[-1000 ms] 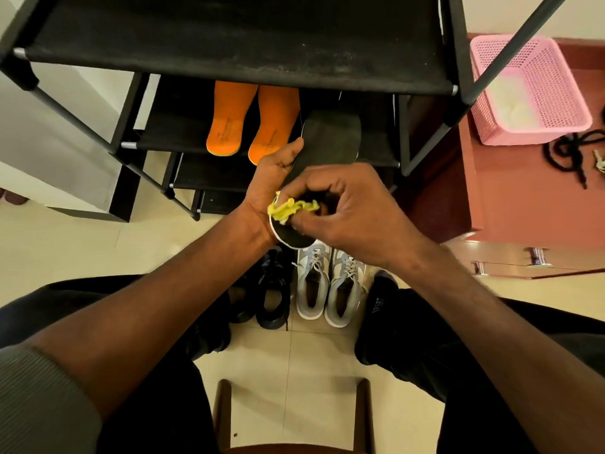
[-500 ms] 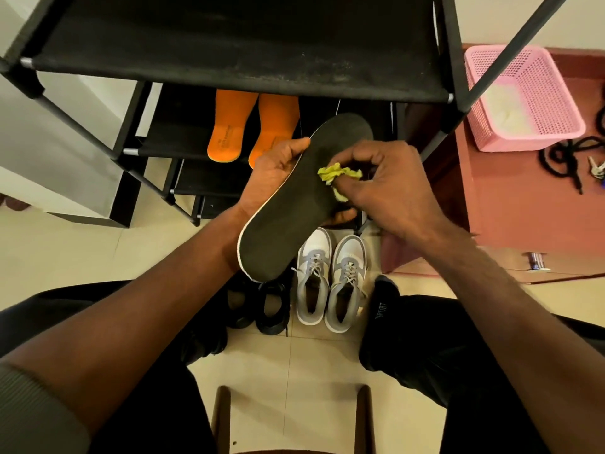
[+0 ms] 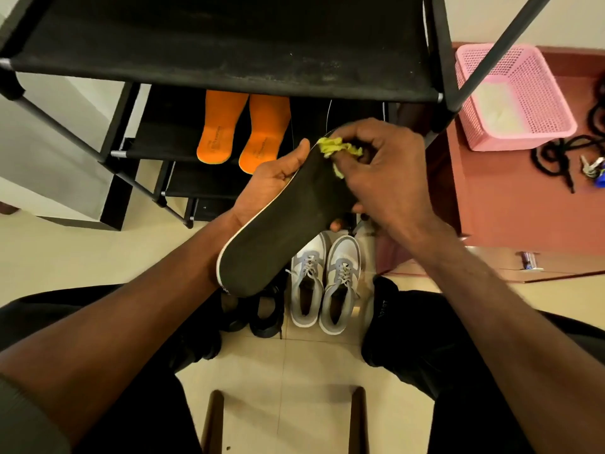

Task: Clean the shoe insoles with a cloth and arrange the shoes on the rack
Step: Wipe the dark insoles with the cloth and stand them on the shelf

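My left hand (image 3: pixel 271 185) holds a black insole (image 3: pixel 278 234) with a white edge from underneath, its heel end toward me. My right hand (image 3: pixel 383 168) pinches a crumpled yellow cloth (image 3: pixel 340 149) against the insole's toe end. Two orange insoles (image 3: pixel 242 132) lie on a lower shelf of the black shoe rack (image 3: pixel 229 44). A pair of grey and white sneakers (image 3: pixel 324 280) stands on the floor below my hands. Black shoes (image 3: pixel 262 312) sit just left of them, partly hidden by the insole and my arm.
A pink plastic basket (image 3: pixel 510 96) sits on a reddish cabinet top (image 3: pixel 510 208) at the right, with black cord (image 3: pixel 563 155) and keys (image 3: pixel 592 168) beside it. My knees frame the tiled floor (image 3: pixel 281 371). A wooden stool's edge (image 3: pixel 284 421) shows at the bottom.
My right hand has slid the yellow cloth from the insole's heel end up to its toe end. The left hand kept its hold while the insole came more into view.
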